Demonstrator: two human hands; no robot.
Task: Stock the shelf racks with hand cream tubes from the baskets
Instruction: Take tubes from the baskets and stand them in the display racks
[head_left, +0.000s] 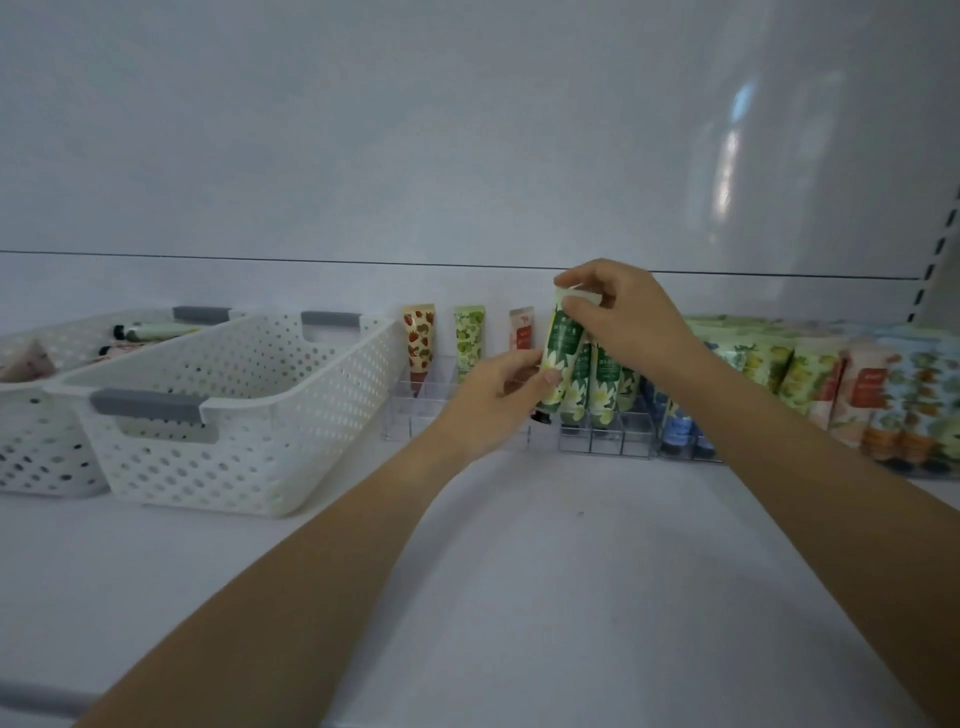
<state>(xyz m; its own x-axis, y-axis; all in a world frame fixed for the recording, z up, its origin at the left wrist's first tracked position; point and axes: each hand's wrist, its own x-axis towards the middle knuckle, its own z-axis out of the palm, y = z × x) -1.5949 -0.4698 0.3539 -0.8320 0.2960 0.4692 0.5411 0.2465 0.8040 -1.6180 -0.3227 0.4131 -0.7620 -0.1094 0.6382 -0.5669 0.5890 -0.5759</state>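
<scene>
Green flower-printed hand cream tube (560, 345) is hanging tilted above the clear acrylic rack (602, 445). We are pinching its top with our right hand (623, 317) and its body with our left hand (493, 400). That tilt is risking toppling the neighbouring green tubes (603, 384).

A white perforated plastic basket (234, 467) is set toward the left end of the white shelf (519, 571). A second such basket (41, 447) is placed just left of it, with loose tubes (156, 330) lying inside. To the right, clear plastic compartment racks (602, 441) are ranged along the rear edge. Above them, a green flower-printed tube (561, 353) is held between the left hand (493, 395) and the right hand (618, 317).
</scene>
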